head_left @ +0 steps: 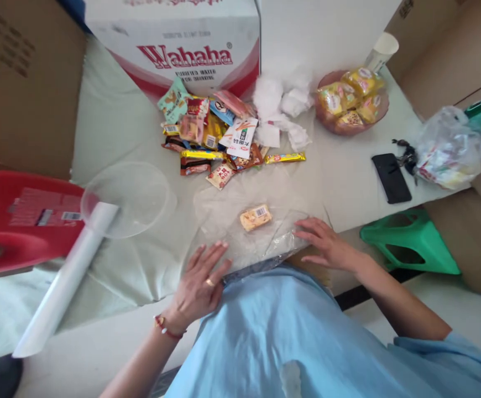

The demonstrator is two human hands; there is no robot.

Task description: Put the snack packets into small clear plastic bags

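Observation:
A clear plastic bag [240, 213] lies flat on the table in front of me with one small wrapped snack [256, 217] inside or under it. My left hand [201, 282] rests flat, fingers stretched out, on the bag's near left corner. My right hand [325, 243] lies flat with spread fingers on the bag's near right edge. Neither hand holds anything. A pile of several wrapped snacks [211, 138] sits farther back at the table's middle.
A Wahaha carton [182, 50] stands behind the pile. A clear round lid [128, 196] and a white roll [66, 276] lie left, beside a red container [20, 221]. A pink bowl of yellow packets [350, 102], a paper cup [381, 51], a phone [391, 178], a plastic bag [448, 146] and a green stool [410, 240] are right.

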